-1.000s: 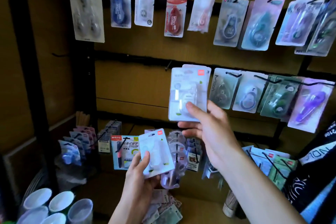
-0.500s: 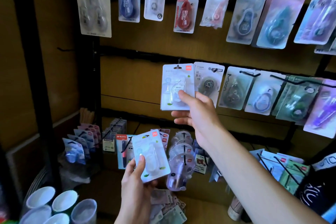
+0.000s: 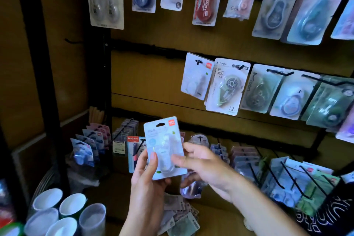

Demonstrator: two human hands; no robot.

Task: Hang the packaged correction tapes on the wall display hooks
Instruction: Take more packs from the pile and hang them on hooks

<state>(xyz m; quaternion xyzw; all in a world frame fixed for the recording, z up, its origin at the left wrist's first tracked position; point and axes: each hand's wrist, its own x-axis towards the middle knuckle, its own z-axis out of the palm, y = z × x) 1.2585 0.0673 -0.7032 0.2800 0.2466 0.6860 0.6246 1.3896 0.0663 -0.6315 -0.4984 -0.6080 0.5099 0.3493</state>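
My left hand [image 3: 147, 184] grips a white packaged correction tape [image 3: 162, 140] from below, thumb on its front, held upright in front of the lower shelf. My right hand [image 3: 203, 165] is at the pack's right edge, its thumb on the front and its fingers curled behind. A matching white pack [image 3: 196, 78] hangs by itself on the leftmost hook [image 3: 198, 61] of the middle row, with neither hand touching it. To its right hang other packaged correction tapes [image 3: 227, 88].
A top row of packs [image 3: 206, 0] hangs above. Black hooks [image 3: 291, 176] with more packs jut out at lower right. White cups [image 3: 63, 210] stand at bottom left beside a black post [image 3: 40, 63]. Banknotes [image 3: 178, 218] lie on the shelf below my hands.
My right hand let go of the pack it held at the middle-row hook, which now hangs there, and dropped down to the pack in my left hand. The camera has moved closer.
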